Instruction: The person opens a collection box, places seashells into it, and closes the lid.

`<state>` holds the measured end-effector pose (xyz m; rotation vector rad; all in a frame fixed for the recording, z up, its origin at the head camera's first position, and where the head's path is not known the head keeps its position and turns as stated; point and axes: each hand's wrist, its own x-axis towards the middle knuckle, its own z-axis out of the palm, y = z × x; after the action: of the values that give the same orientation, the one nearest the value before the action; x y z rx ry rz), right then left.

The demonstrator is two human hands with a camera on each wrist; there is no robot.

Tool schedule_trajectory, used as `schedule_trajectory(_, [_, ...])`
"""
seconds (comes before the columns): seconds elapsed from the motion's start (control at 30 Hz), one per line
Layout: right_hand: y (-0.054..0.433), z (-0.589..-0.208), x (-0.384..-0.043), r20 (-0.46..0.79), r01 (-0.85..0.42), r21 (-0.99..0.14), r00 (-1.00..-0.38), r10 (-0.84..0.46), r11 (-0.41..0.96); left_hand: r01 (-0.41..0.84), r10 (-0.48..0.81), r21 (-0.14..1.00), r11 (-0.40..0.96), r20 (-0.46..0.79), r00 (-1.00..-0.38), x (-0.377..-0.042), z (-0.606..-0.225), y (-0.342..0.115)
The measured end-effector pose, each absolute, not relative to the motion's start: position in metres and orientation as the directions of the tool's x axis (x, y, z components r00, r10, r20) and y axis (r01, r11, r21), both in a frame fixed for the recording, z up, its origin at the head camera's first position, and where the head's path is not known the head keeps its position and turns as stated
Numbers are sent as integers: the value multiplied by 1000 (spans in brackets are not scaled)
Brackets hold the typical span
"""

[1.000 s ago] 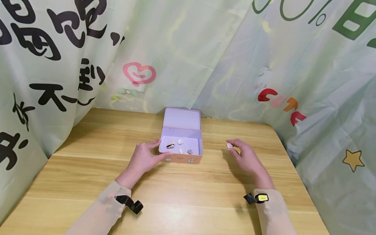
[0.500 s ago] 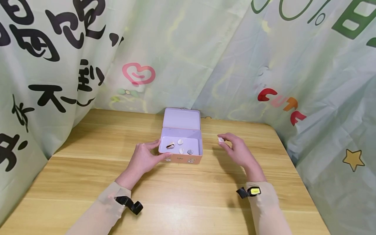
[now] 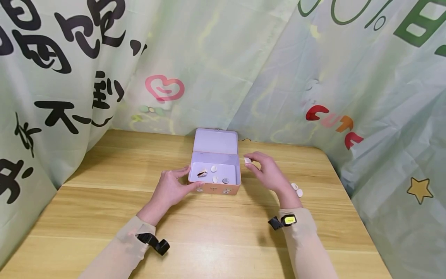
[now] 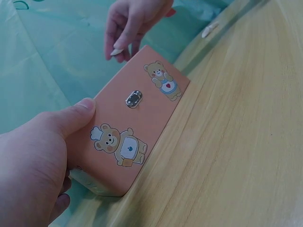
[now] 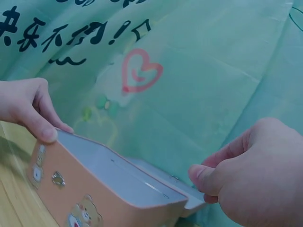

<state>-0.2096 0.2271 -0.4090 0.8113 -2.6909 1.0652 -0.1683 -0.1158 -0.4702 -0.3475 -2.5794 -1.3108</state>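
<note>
A small tin box [image 3: 214,188] stands on the table with its lid [image 3: 216,141] tipped back. It is orange outside, with bear pictures and a metal clasp [image 4: 134,99], and lavender inside. My left hand [image 3: 170,186] grips its front left corner, thumb on the front wall and fingers at the side. Just right of the box, my right hand [image 3: 270,174] pinches a white seashell [image 3: 247,160] between thumb and fingers, above table height. Inside the box lie several shells: a brown-marked one [image 3: 202,173], white ones [image 3: 214,168] and a grey ribbed one [image 3: 225,180].
Two pale shells [image 3: 299,192] lie on the wooden table [image 3: 209,240] beside my right wrist. Printed curtains [image 3: 223,66] hang close behind the table and along both sides. The raised lid stands near the back curtain.
My right hand has travelled left toward the box with the seashell pinched in it, uncovering two shells on the table. My left hand and the box have stayed put.
</note>
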Motion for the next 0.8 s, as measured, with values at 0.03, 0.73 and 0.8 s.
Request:
schedule_trajectory(0.03, [224, -409, -211, 314, -534, -598, -842, -438, 597, 312, 107, 758, 573, 308, -945, -168, -470, -116])
schedule_trajectory(0.73, [180, -412, -223, 304, -565, -619, -813, -497, 546, 318, 121, 757, 571, 306, -944, -169, -470, -117])
schedule_trajectory(0.8, [176, -411, -223, 298, -560, -621, -816, -496, 548, 323, 123, 756, 569, 310, -943, -169, -470, -117])
